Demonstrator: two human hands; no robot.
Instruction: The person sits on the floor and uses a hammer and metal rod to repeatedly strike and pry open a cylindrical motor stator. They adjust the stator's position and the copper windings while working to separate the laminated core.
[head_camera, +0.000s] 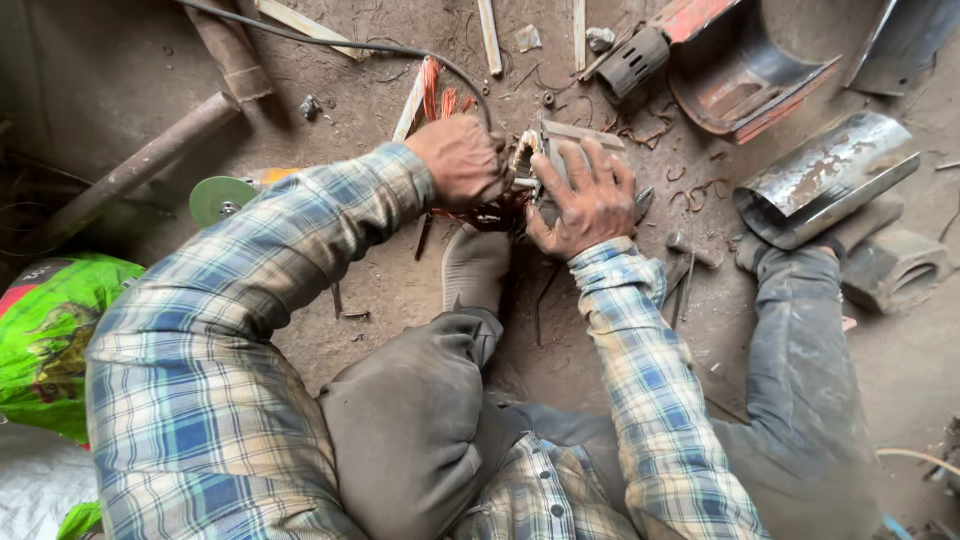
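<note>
A grey metal motor stator (560, 140) with copper windings (495, 212) rests on the dirt floor between my feet. My right hand (588, 198) lies flat over its top and side, pressing it down. At the left end of the stator, my left hand (462, 160) is closed in a fist around the copper wire bundle. Loose orange-red copper wires (438, 100) fan out behind that fist. A sock-covered foot (476, 268) sits just below the stator. What the left fist holds besides wire is hidden.
An angle grinder with a green disc (222, 198) lies at left, its black cable (330, 42) running away. Rusty pipes (140, 170), a curved steel sheet (825, 178), a red metal housing (735, 80), wooden sticks (488, 35), a green bag (50, 330) and scattered scrap surround me.
</note>
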